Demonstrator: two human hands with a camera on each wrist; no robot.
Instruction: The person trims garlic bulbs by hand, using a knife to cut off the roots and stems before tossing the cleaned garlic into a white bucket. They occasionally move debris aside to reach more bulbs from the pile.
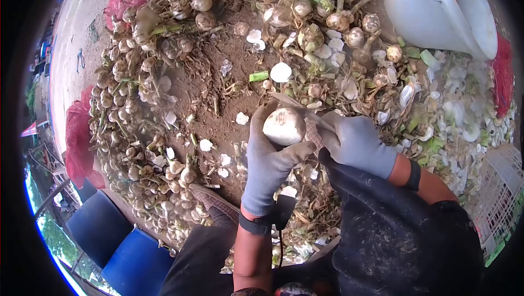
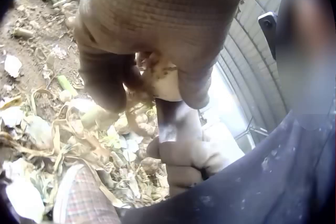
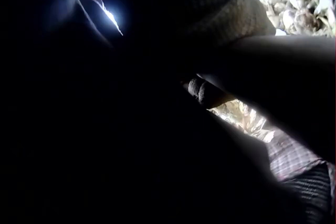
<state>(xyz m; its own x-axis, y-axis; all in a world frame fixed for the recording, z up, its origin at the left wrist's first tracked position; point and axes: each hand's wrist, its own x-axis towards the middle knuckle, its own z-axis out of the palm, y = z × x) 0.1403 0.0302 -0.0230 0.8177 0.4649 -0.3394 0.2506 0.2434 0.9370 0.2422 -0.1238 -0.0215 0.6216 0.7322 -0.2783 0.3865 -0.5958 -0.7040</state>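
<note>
From my remote station I find the large, round, whitish garlic-like bulb (image 1: 284, 126) near the middle of the head view, above the brown dirt ground (image 1: 207, 88). Its visible side looks mostly bare and pale, with brownish marks towards its far edge, so I judge this one well along, though its underside is hidden from me. Overall, plenty seems left: a broad heap of unpeeled, brown-and-white bulbs (image 1: 120, 113) spreads along the left, many more lie far off with dry stalks on, and only the pale, papery peelings (image 1: 464, 102) strewn to the right suggest work already done. I cannot see the inside of the white plastic bucket (image 1: 431, 17) tipped at the far right well enough to count anything finished.

I read the left hand (image 1: 267, 162), in a grey glove, as reaching up from the near side, its fingers bent round the bulb, thumb on the right. The right hand (image 1: 357, 143), also gloved, comes in from the right, fingers curled closed round a flat, shiny, blade-like tool (image 2: 170, 121) that rises to the bulb's edge. My right wrist picture is too dark to show the grip's details.
</note>
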